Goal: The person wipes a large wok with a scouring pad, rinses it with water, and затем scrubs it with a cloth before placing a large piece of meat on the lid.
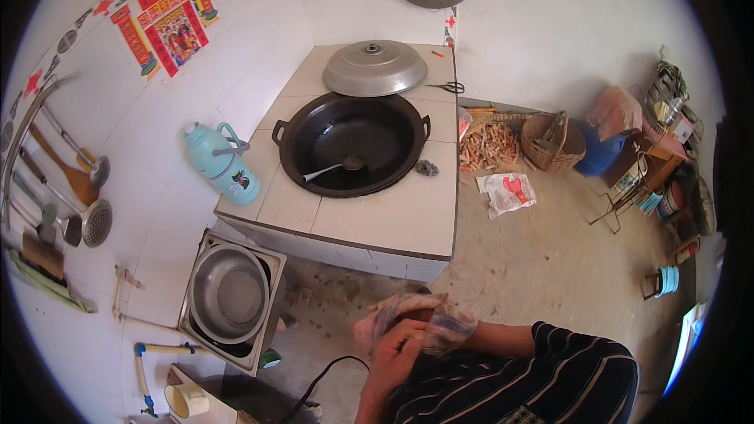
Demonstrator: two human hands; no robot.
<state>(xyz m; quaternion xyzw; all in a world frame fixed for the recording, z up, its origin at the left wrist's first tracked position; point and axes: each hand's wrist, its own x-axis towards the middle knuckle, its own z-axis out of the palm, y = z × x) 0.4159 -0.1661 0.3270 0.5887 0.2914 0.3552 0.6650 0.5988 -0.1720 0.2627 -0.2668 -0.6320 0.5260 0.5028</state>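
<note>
A thin, see-through plastic bag (pixel 450 324) with pinkish contents or tint is bunched in front of my body. My left hand (pixel 402 346) has its fingers bent and pinched at the near side of it. From the right, my right forearm (pixel 503 338) runs into the bag. The plastic covers most of my right hand, so its finger positions are unclear. Beyond the bag stands a tiled stove (pixel 377 221) with a large black wok (pixel 359 129) set into it. A ladle (pixel 327 172) rests inside the wok.
An aluminium lid (pixel 374 68), scissors (pixel 450 87), a scouring pad (pixel 427 168) and a thermos flask (pixel 221 162) are on the stove. A sink (pixel 191 312) holds a metal basin (pixel 230 293). Corncobs (pixel 489 144), a wicker basket (pixel 554 150) and a plastic bag (pixel 508 193) lie rightward.
</note>
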